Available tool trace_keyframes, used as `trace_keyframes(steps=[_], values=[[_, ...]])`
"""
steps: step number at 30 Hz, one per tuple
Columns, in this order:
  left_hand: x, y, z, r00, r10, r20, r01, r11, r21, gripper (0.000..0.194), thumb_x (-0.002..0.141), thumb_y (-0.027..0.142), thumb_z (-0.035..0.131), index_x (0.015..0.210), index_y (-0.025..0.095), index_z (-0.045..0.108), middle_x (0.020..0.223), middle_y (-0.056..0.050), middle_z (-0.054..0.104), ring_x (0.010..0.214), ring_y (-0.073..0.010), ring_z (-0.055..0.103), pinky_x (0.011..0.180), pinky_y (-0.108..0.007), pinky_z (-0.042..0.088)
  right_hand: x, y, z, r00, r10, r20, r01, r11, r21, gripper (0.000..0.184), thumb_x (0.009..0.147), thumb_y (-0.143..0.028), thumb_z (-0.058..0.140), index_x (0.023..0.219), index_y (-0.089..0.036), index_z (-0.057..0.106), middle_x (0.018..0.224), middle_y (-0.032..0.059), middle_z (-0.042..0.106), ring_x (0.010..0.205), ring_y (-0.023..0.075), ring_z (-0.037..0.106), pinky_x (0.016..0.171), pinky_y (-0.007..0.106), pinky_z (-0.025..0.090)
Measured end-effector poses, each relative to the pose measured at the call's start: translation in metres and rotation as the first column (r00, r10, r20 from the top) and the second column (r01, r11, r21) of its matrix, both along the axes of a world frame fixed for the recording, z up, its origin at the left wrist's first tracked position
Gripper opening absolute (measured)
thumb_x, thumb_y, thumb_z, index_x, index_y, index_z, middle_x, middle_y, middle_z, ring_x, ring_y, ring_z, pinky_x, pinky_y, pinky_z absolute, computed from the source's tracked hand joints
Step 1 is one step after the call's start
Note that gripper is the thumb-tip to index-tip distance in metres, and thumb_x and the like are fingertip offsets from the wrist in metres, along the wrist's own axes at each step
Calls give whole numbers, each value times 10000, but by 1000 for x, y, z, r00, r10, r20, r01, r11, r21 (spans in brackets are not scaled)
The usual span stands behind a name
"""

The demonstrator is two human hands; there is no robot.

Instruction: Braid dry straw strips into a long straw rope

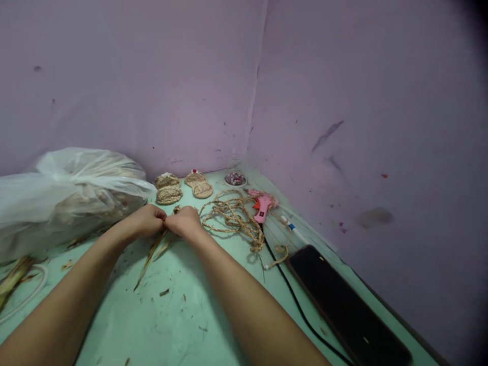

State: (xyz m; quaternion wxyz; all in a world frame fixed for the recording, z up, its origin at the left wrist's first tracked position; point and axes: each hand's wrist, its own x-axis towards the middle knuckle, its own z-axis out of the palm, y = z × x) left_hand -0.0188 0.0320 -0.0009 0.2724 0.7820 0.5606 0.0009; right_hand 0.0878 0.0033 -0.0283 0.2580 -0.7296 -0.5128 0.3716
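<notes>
My left hand (148, 221) and my right hand (183, 222) meet over the green tabletop, fingertips pinched together. Between them they grip a dried plant fibre strip (152, 254), whose loose ends hang down toward me. A short twisted bit of it pokes up above my right fingers. Just beyond my hands lie two small woven slipper-shaped pieces, a darker one (168, 189) and a lighter one (199, 184) with a red bead at its top. To the right, a tangle of braided fibre cord (232, 216) lies close to my right hand.
A stuffed white plastic bag (76, 198) fills the left back. Right of the cord are a pink glue gun (263, 206) with a black cable, a white-and-blue stick (295, 230) and a black phone (346, 305). A small round container (235, 179) stands near the wall corner.
</notes>
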Motion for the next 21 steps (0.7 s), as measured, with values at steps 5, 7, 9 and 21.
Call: trace_keyframes(steps=[5, 7, 9, 21], values=[[1, 0, -2, 995, -40, -92, 51, 991, 127, 133, 512, 223, 448, 481, 151, 555, 454, 7, 442, 514, -127, 419, 462, -204, 280, 3, 6, -11, 992, -19, -129, 17, 1000, -18, 187, 531, -191, 595, 692, -115, 650, 595, 70, 607, 614, 193, 596, 428, 197, 374], [0, -4, 0, 996, -34, -86, 48, 984, 171, 141, 528, 241, 468, 507, 156, 578, 468, 3, 468, 522, -130, 437, 464, -204, 281, 4, 6, -13, 992, -17, -128, 14, 1000, -24, 138, 538, -188, 596, 647, -114, 638, 527, 61, 577, 552, 177, 573, 403, 196, 353], [-4, -9, 3, 998, -44, -42, 51, 983, 174, 153, 543, 242, 476, 551, 158, 604, 481, 2, 489, 519, -125, 447, 466, -200, 288, 5, 5, -12, 990, -18, -138, 12, 999, -43, 76, 552, -176, 585, 595, -121, 617, 452, 38, 533, 459, 145, 522, 378, 194, 329], [-12, -32, 18, 995, -56, 78, 49, 995, 90, 103, 542, 202, 498, 523, 142, 579, 451, -4, 483, 441, -104, 406, 434, -210, 288, 4, -4, -3, 902, -91, -422, 40, 991, -129, 98, 546, -60, 521, 471, -119, 495, 291, -49, 363, 242, 49, 266, 281, 188, 200]])
